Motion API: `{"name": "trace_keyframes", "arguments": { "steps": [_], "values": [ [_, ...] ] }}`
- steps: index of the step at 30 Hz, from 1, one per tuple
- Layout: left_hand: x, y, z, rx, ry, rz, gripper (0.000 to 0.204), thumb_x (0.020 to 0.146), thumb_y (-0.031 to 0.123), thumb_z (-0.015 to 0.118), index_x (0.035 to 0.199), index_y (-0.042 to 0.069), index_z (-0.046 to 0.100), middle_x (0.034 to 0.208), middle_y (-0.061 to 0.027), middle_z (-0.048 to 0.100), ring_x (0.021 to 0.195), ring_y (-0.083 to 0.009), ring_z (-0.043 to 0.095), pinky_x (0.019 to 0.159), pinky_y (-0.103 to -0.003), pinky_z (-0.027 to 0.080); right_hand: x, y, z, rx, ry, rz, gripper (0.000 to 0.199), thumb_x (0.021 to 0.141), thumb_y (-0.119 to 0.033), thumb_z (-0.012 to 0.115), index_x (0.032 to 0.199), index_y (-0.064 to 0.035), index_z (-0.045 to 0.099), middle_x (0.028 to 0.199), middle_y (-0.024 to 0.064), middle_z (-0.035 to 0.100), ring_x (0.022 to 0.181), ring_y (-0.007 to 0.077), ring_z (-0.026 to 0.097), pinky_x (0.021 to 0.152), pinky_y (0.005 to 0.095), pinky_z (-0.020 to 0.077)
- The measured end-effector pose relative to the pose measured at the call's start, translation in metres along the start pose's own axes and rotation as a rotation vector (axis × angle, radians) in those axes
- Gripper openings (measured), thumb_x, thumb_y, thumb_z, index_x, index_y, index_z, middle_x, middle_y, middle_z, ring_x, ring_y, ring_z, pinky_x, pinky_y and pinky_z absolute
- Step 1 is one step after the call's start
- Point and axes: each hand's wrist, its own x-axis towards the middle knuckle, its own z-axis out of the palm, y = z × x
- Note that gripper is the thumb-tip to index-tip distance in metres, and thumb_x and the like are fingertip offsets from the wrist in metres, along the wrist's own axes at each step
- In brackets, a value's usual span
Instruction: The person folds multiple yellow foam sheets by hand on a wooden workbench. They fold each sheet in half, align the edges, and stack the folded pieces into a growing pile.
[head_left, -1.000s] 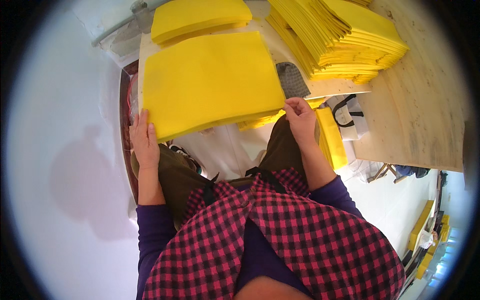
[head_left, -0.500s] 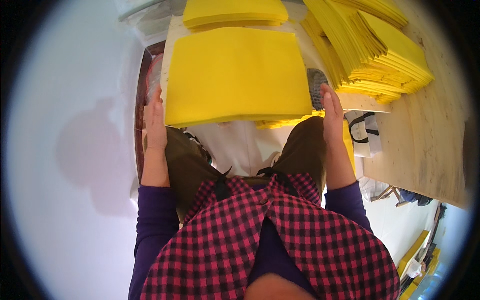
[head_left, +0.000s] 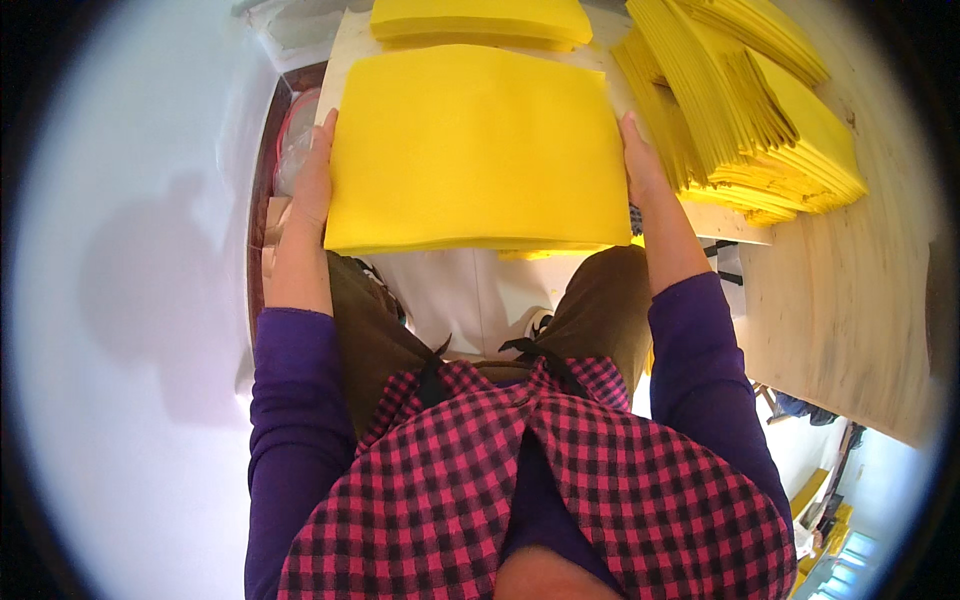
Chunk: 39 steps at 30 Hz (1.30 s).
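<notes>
A thick stack of yellow felt-like sheets [head_left: 475, 150] lies flat in front of me, with its near edge above my knees. My left hand [head_left: 316, 178] presses along its left edge, fingers pointing forward. On the opposite edge, my right hand [head_left: 643, 165] is pressed with its palm inward. The stack is held between the two hands; its underside is hidden, so I cannot tell whether it rests on the table or is raised.
Another yellow stack [head_left: 480, 22] sits beyond this one. Several folded yellow bundles [head_left: 745, 120] are heaped at the far right on a wooden table [head_left: 830, 270]. A white wall [head_left: 140, 300] rises on the left. More yellow sheets partly show beneath the near edge.
Both hands have moved forward and inward, from standing apart beside the stack to touching its left and right edges. The grey patterned thing at the right is now mostly covered.
</notes>
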Motion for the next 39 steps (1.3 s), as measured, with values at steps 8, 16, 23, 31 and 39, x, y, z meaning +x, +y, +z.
{"name": "trace_keyframes", "arguments": {
  "steps": [8,16,23,31,39],
  "values": [
    [-0.001,-0.003,-0.005,0.069,-0.049,0.050,0.067,0.098,0.051,0.038,0.149,0.010,0.023,0.151,-0.0089,0.028,0.137,-0.0211,0.027,0.112,-0.031,0.022,-0.007,-0.002,0.013,-0.033,-0.064,0.023,0.075,0.092,-0.061,0.042,0.136,-0.0004,0.042,0.132,0.0154,0.050,0.118,0.0250,0.051,0.094,0.0388,0.0452],
    [0.005,-0.007,-0.007,0.068,-0.084,0.051,0.066,0.099,0.049,0.036,0.150,0.010,0.021,0.150,-0.0099,0.029,0.135,-0.0217,0.031,0.111,-0.032,0.025,0.029,0.024,-0.037,-0.098,-0.005,-0.270,0.057,0.098,-0.046,0.040,0.133,-0.0006,0.048,0.128,0.0143,0.054,0.114,0.0234,0.053,0.094,0.0355,0.0434],
    [-0.001,-0.007,0.000,-0.110,-0.055,-0.009,0.059,0.101,0.046,0.033,0.149,0.014,0.024,0.149,-0.0085,0.032,0.132,-0.0214,0.036,0.109,-0.032,0.030,0.004,0.063,-0.074,-0.839,-0.091,-0.615,0.036,0.092,-0.018,0.052,0.125,-0.0048,0.055,0.125,0.0158,0.058,0.119,0.0330,0.052,0.103,0.0385,0.0373],
    [0.000,-0.011,-0.005,0.058,-0.033,0.020,0.059,0.100,0.047,0.033,0.149,0.014,0.025,0.149,-0.0076,0.032,0.134,-0.0203,0.034,0.110,-0.031,0.028,0.002,0.070,-0.079,-0.995,-0.066,-0.773,0.038,0.093,-0.021,0.050,0.129,-0.0077,0.052,0.135,0.0135,0.051,0.129,0.0327,0.044,0.110,0.0407,0.0299],
    [-0.002,-0.005,0.005,-0.079,-0.073,0.043,0.060,0.101,0.048,0.029,0.150,0.013,0.021,0.149,-0.0076,0.033,0.132,-0.0196,0.037,0.109,-0.032,0.031,-0.025,0.037,-0.037,0.027,-0.024,-0.315,0.068,0.098,-0.049,0.036,0.140,0.0048,0.035,0.146,0.0191,0.036,0.135,0.0272,0.035,0.112,0.0342,0.0225]
  ]
}}
